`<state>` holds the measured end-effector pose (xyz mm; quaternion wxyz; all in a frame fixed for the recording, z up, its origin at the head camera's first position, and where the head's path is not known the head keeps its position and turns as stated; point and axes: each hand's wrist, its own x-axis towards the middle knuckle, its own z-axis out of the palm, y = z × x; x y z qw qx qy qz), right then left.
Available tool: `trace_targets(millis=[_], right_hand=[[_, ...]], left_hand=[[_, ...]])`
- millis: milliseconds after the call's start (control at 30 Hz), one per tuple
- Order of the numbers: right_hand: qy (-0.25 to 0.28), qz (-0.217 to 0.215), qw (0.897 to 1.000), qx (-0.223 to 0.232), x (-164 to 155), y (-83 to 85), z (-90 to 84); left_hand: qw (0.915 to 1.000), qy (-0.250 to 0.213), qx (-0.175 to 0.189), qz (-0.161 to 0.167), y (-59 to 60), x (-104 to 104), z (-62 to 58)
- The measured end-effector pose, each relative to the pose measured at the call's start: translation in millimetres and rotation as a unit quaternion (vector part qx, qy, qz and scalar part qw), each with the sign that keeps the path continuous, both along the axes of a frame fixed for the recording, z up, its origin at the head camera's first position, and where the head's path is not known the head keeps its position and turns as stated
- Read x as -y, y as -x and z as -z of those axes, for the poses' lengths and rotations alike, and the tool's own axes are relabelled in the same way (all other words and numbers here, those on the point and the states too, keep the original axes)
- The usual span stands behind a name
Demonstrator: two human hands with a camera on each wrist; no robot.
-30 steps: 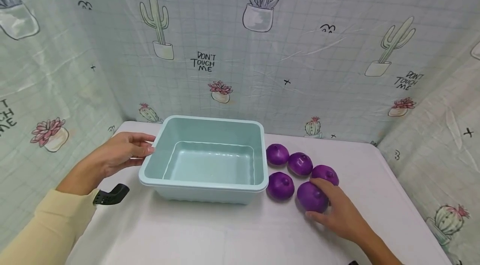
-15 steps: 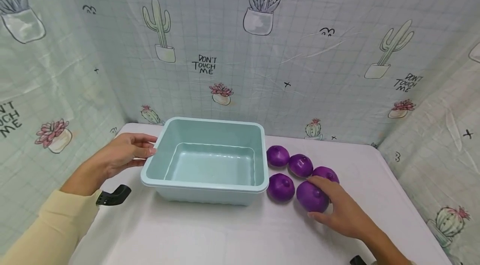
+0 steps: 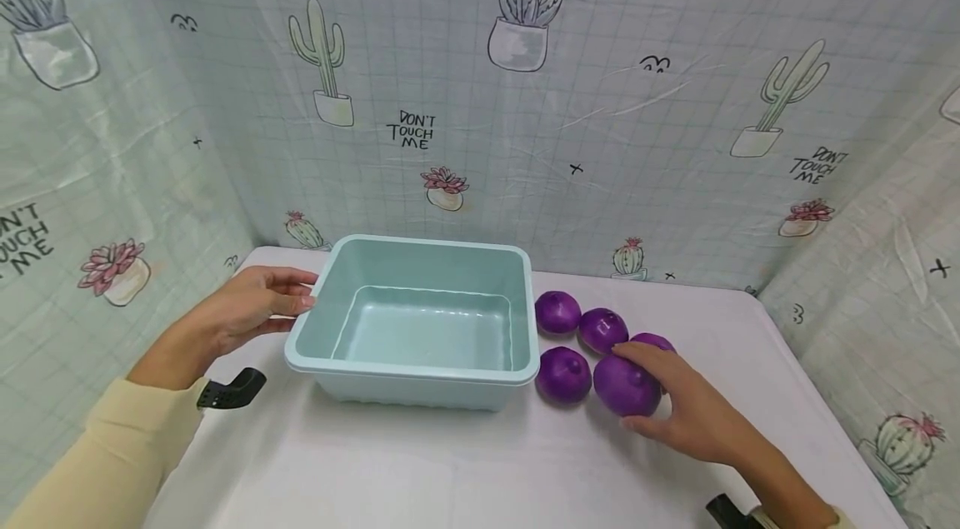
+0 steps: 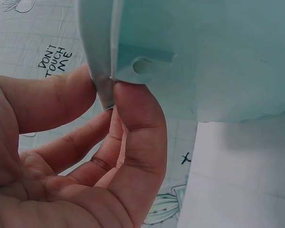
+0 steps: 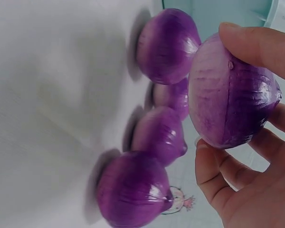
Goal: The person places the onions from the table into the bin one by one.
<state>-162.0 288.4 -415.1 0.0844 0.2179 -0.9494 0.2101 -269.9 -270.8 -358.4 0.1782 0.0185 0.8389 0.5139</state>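
The tub (image 3: pixel 408 392) is pinched tightly at nine o'clock by the left hand (image 3: pixel 251 304); a purple onion (image 3: pixel 627 386) is gripped widely by the right hand (image 3: pixel 690 406).

Five purple onions (image 3: pixel 563 376) — one basin (image 3: pixel 420 333) — one white table (image 3: pixel 450 462), two black wrist pieces (image 3: pixel 232 390).

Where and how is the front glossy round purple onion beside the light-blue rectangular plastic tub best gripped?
Likely round the widest middle of the front onion, from above on the near side: it bulges there, and the tub and held round purple onion flank it.
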Motion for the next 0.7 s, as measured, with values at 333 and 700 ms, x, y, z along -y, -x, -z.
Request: trace_targets(millis=[333, 700], right_hand=[[-0.011, -0.018, 1.0, 0.002, 3, 5.9, -12.4], [0.001, -0.036, 0.999, 0.02, 9, 10.1, -24.5]], left_hand=[[1.0, -0.004, -0.005, 0.0, 0.1, -2, 1.6], [1.0, -0.005, -0.006, 0.0, -3.3, 1, 2.2]])
